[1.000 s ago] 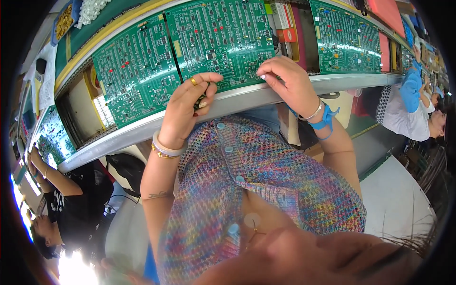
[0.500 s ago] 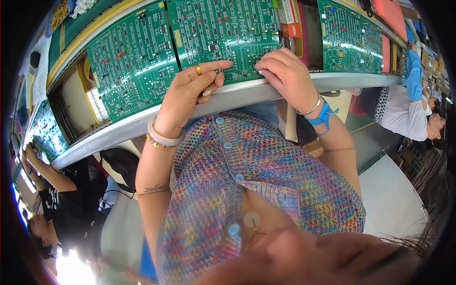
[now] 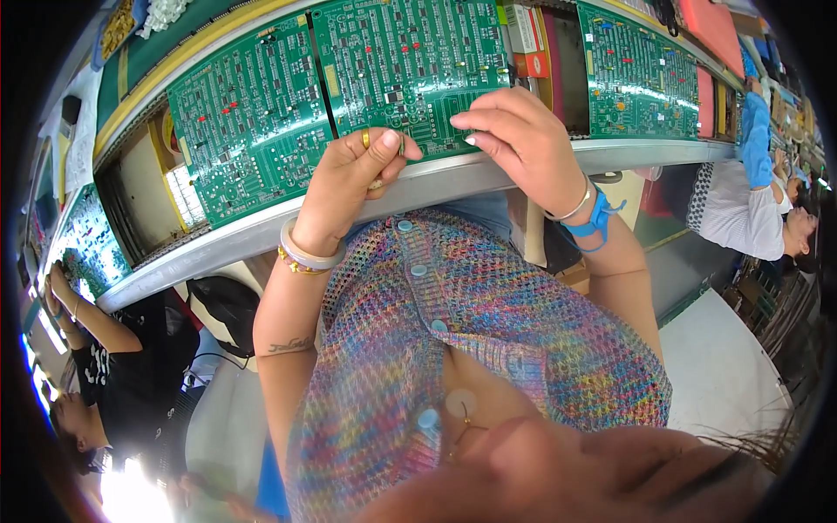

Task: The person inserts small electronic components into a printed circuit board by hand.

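Observation:
A green circuit board [image 3: 370, 74] with rows of small parts and several red components lies in front of me on a metal rail. Over its near edge, my left hand [image 3: 366, 161] is closed, thumb pressed against the bent index finger. A tiny dark bit shows by the thumb, too small to name. To its right, above the same board, my right hand [image 3: 514, 135] hovers with thumb and index tips a little apart. No part can be made out between them.
A second green board [image 3: 253, 131] adjoins on the left, another [image 3: 641, 74] stands farther right. The metal rail [image 3: 436, 174] runs along the near side. Red-and-white boxes [image 3: 529, 48] sit behind my right hand. A person [image 3: 113, 375] works at left, another [image 3: 741, 205] at right.
My left index finger has curled in from pointing over the board, and the thumb now presses on it. My right hand has shifted slightly left, its thumb and index tips parting. The boards moved slightly right.

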{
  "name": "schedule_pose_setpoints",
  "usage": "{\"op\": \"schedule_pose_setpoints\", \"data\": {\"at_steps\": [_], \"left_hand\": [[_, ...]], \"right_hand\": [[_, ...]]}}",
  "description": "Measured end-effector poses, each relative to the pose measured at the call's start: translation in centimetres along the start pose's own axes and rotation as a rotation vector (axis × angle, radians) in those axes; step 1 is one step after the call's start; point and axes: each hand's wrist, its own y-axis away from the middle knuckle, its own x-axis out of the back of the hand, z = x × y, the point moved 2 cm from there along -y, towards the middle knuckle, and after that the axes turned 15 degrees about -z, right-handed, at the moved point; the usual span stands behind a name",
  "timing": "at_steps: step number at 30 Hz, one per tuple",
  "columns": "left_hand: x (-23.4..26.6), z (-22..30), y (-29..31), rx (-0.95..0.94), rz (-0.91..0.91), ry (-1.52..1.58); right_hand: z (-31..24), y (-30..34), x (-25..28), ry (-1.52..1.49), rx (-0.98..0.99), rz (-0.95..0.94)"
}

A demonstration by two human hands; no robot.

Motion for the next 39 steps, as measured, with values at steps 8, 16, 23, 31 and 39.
{"op": "schedule_pose_setpoints", "data": {"at_steps": [8,16,23,31,39], "left_hand": [[-0.3,0.0,0.8,-0.106,-0.036,0.013],[2.0,2.6,3.7,-0.090,0.115,0.050],[4.7,3.2,5.7,-0.053,0.211,-0.126],[3.8,3.6,5.0,-0.019,0.217,-0.283],[3.6,3.4,4.8,-0.007,0.189,-0.229]], "right_hand": [[-1.3,-3.5,-1.9,-0.375,0.059,-0.133],[0.4,-7.7,0.5,-0.130,0.023,-0.075],[2.5,-13.1,1.3,0.204,0.117,0.035],[3.5,-14.0,0.5,0.313,0.102,-0.035],[3.6,-13.7,0.2,0.407,0.177,-0.012]]}}
